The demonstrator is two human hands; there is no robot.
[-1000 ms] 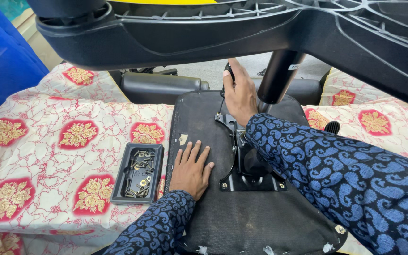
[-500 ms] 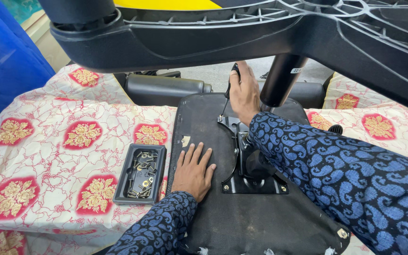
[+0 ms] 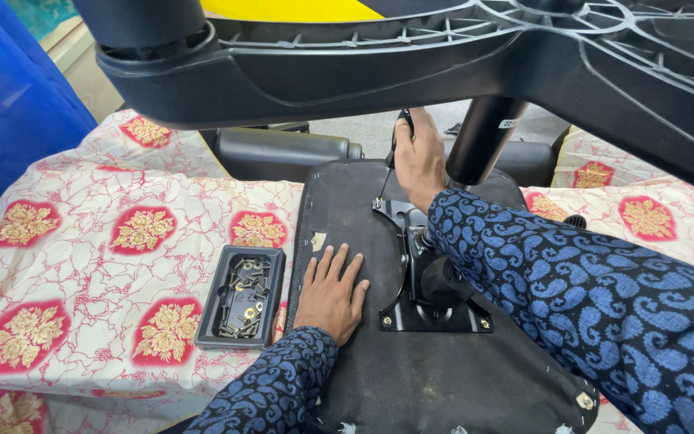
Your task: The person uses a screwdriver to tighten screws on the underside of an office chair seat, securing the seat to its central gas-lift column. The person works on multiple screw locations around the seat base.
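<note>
Right hand [image 3: 419, 157] grips screwdriver [image 3: 395, 141] w/ left hand [image 3: 331, 293] flat, open on seat underside [image 3: 411, 378].

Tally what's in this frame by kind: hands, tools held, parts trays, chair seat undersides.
Hands: 2, left hand flat on the seat, right hand gripping the tool
Screwdriver: 1
Tray of screws: 1
Chair seat underside: 1
Total: 5

A dark tray of screws [image 3: 242, 299] lies on the red-and-gold patterned cloth [image 3: 90, 265].

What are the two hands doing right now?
Left hand: open, flat on the black seat underside.
Right hand: closed around a screwdriver.
</note>
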